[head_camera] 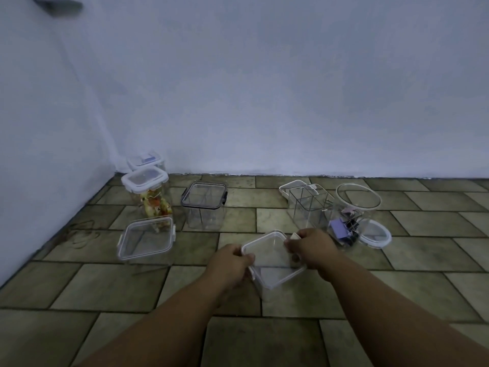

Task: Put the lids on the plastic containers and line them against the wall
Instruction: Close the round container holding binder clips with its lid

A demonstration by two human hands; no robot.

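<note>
We had the left hand (232,260) and right hand (311,246) both gripping the box (275,263) on the floor (132,287), well short of the wall (264,102), pressing opposite corners, probably to seat its lid evenly.

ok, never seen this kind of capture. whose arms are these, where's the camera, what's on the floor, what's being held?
There is one picture, from a wide-angle camera worn on a person's head, looking down at their bare arms. There is no robot. The left hand and right hand grip a square clear container, pressing its lid on. On the tiled floor stand more containers: four lidded ones at left, including a dark-rimmed container, and at right an open round jar of binder clips with its round lid lying beside it.
</note>
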